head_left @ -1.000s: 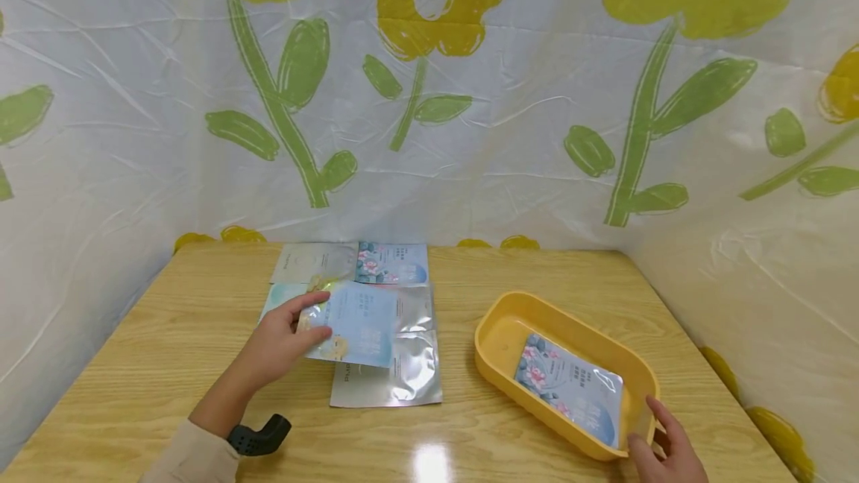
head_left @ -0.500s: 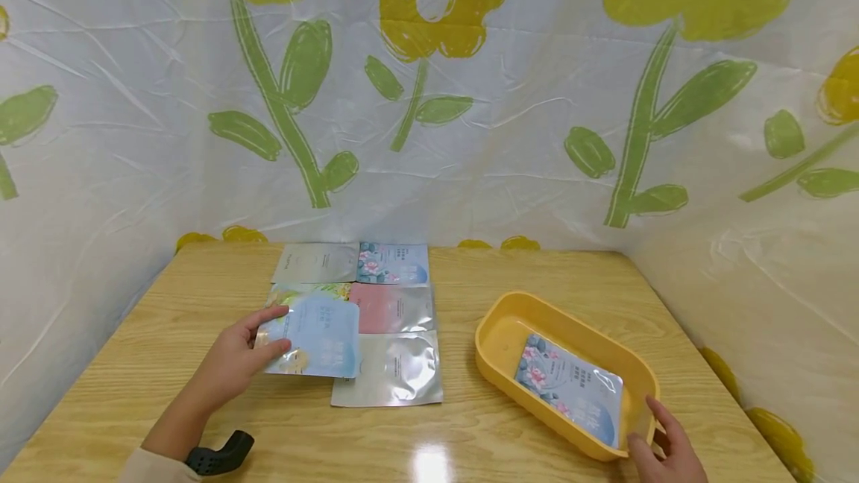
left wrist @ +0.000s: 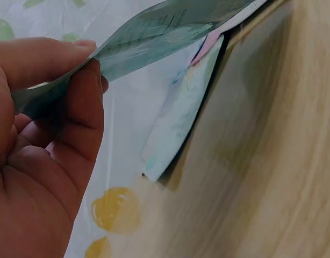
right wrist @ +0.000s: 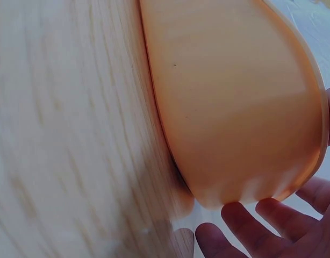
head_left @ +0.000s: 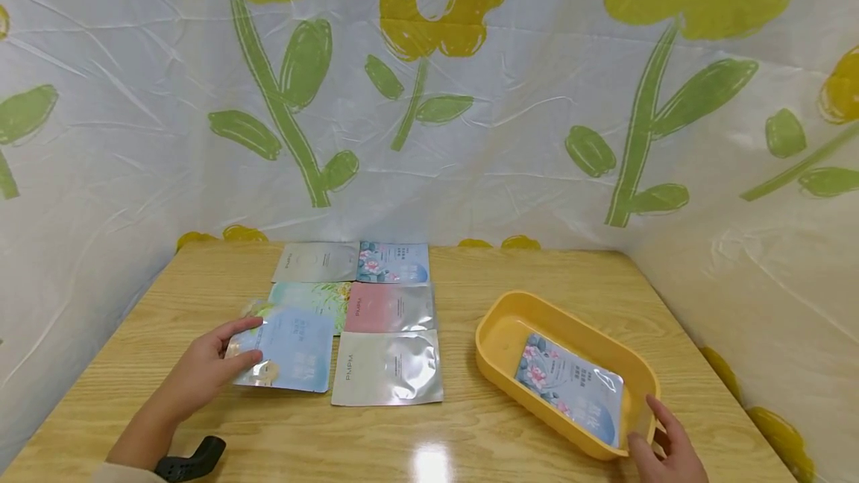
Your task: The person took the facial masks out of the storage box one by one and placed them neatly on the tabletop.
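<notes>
My left hand pinches a light blue face mask packet by its left edge, thumb on one face and fingers on the other. In the left wrist view the packet bows slightly and hangs above the table. It overlaps a corner of a green mask packet and lies just left of a silver one. On the right, my right hand grips the near end of a yellow tray; its fingertips touch the outer wall. Inside that tray lies a blue floral mask packet.
A pink packet adjoins the green one. Behind them, a grey packet and another floral packet lie side by side. Flower-printed cloth stands along the back and sides of the wooden table.
My left hand has carried the light blue packet left and nearer to me, uncovering the pink, green and silver packets. The right hand and the tray have stayed put.
</notes>
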A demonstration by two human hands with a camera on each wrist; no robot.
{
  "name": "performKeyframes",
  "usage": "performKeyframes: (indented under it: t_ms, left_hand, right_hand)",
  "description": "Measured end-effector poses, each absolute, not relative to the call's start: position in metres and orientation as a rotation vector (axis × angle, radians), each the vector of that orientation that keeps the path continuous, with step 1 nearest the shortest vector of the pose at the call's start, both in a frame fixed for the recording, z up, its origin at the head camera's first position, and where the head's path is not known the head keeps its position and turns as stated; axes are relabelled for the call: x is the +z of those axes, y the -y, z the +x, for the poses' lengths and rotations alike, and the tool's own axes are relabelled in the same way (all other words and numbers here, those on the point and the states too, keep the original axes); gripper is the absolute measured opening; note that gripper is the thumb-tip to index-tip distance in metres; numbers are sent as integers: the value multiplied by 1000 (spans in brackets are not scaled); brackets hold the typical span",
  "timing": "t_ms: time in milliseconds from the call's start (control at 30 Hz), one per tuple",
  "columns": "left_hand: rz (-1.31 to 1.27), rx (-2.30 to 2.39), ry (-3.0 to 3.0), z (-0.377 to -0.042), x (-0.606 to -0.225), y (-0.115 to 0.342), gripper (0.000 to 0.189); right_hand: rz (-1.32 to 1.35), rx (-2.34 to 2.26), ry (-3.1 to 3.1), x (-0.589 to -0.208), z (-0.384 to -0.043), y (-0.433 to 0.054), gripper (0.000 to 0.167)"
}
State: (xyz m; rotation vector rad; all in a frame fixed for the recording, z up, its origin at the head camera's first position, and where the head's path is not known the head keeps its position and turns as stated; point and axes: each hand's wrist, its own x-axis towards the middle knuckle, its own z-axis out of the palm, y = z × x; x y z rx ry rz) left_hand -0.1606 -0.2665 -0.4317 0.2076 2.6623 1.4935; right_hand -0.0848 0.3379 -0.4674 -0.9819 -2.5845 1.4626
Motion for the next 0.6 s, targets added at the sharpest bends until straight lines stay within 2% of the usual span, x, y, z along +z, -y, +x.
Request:
performKeyframes:
  t_ms: [600]
  left_hand:
    - [125, 1395, -2667, -161, -463, 276, 65]
  right_hand:
    - [-939, 1472, 2592, -460, -81, -333, 77]
